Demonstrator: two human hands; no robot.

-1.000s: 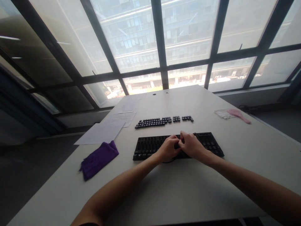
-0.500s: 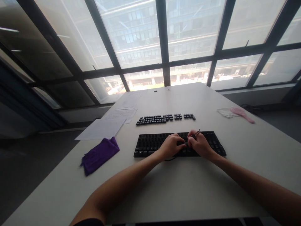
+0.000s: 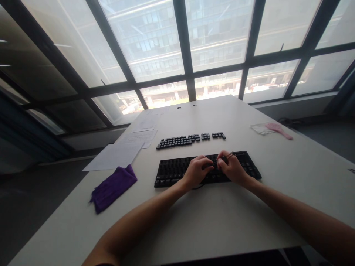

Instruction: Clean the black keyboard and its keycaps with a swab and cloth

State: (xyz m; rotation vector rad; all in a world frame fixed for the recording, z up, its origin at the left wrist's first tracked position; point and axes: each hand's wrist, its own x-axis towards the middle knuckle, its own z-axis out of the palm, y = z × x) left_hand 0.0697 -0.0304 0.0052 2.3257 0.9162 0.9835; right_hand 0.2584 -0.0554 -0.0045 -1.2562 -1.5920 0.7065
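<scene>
A black keyboard (image 3: 172,168) lies in front of me; much of its upper left area looks bare of caps, while caps show along its front row. Both hands rest over its right-middle part, fingertips close together. My left hand (image 3: 197,169) is closed in a pinch, and whatever is between thumb and finger is too small and dark to make out. My right hand (image 3: 232,169) is curled round a small dark keycap puller (image 3: 225,159), whose thin wire shows by the knuckles. Behind the keyboard, removed black keycaps (image 3: 177,141) stand in rows and groups.
A folded purple cloth (image 3: 114,187) lies left of the keyboard, with paper sheets (image 3: 115,155) behind it. To the right are a pink brush-like handled object (image 3: 278,130) and a clear plastic bag (image 3: 259,129). The white table (image 3: 210,221) ends before tall windows.
The view has swung slightly, shifting most of the scene left. My hands stay together over the keyboard; the wire at my right hand now shows less.
</scene>
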